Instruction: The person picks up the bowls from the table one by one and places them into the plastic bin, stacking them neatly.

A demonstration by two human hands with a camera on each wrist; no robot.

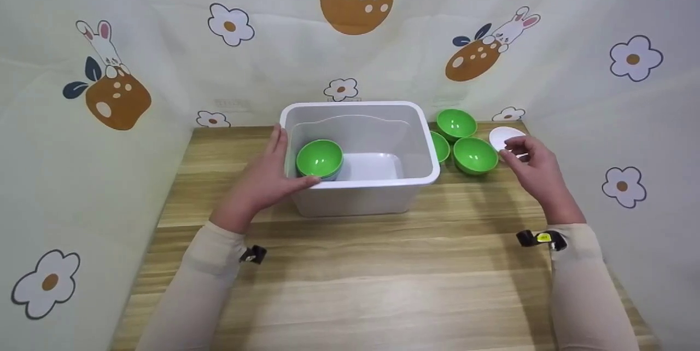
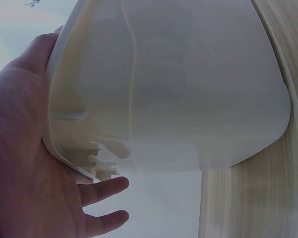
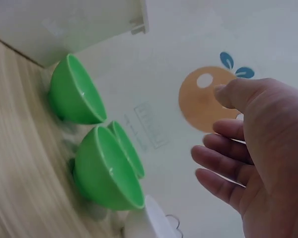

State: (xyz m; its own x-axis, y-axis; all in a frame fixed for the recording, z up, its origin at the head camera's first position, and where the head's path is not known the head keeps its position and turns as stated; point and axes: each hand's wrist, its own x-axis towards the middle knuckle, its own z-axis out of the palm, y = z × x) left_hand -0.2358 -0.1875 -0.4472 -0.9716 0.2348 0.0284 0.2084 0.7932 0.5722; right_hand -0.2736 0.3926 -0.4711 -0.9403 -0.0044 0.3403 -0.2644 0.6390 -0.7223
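Right hand [image 1: 538, 173]: fingers loosely bent, thumb set apart from them by a narrow gap, nothing visible between; it hovers near the desk's [image 1: 383, 274] far right corner.
Left hand [image 1: 260, 181]: spread over the near left corner of the white tub [image 1: 355, 200], fingers stretched along the left end, thumb over the near rim, apparently steadying it.
Work at the tub: judging from bowls both inside and outside it, the person seems to be partway through loading, with the right hand between bowls and about to pick one.
Next reach: it would call for lowering the fingers, pinching one bowl's rim and lifting it over the tub's right wall, while the left hand braces.
White bowl [image 1: 499, 136]: closest to the right hand, below its fingertips by the far right corner; the right wrist view shows them apart.
Front green bowl [image 1: 475, 156]: just left of the white bowl, mouth up, also within easy reach.
Back green bowl [image 1: 456, 123]: behind that one, at the desk's far edge.
Half-hidden green bowl [image 1: 441, 147]: beside the tub's right end, partly covered by it.
Green bowl inside [image 1: 320, 158]: at the tub's left end, near the left hand; whatever lies beneath it is unclear.
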